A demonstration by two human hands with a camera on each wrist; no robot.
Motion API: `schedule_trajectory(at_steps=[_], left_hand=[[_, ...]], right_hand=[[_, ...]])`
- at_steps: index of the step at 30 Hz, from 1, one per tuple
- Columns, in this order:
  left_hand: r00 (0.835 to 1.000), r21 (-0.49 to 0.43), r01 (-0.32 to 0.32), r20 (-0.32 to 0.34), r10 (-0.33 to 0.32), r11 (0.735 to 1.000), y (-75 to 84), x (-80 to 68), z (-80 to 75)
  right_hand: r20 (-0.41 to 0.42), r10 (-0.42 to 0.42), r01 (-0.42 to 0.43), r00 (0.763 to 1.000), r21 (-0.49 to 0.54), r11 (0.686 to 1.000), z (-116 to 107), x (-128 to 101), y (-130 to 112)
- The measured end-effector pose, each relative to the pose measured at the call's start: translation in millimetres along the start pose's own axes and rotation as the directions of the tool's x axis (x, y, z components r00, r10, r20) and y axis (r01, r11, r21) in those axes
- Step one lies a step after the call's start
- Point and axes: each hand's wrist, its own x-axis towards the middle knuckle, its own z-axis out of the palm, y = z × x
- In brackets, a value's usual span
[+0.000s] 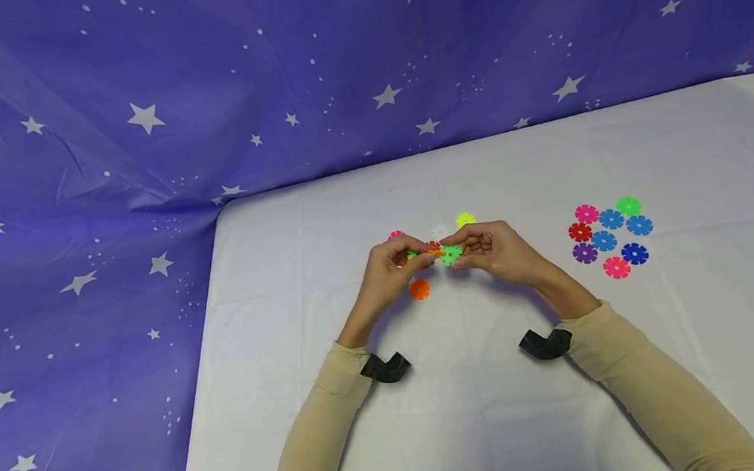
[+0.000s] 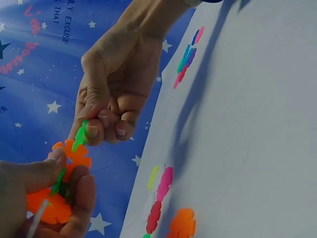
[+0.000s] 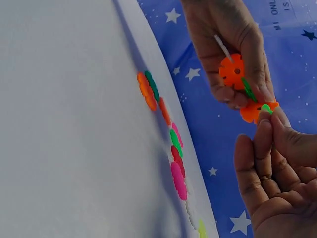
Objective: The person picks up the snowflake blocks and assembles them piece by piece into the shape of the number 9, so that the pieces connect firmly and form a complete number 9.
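The left hand (image 1: 389, 264) pinches the orange-and-green cluster (image 2: 59, 191); the right hand (image 1: 489, 249), at three o'clock, pinches a green disc (image 1: 450, 254). Lining up slots squarely should seat it well above the surface (image 1: 499, 404).

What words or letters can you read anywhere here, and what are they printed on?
"THAT" and "EXCUSE": pale print on the blue star cloth, left wrist view; the line above is cut off.
"ONL" and "IS": the same cloth, right wrist view; cut off.
Red letters and head-view black strokes: unreadable.
Snowflake discs: no print.
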Motion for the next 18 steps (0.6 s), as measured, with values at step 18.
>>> schedule_trajectory(at_steps=[18], left_hand=[[0.999,0.382,0.041,-0.011,-0.04,0.923,3.3,0.6,-15.1]], right_hand=[[-0.043,-0.004,-0.017,0.999,-0.468,0.883,-6,4,18]])
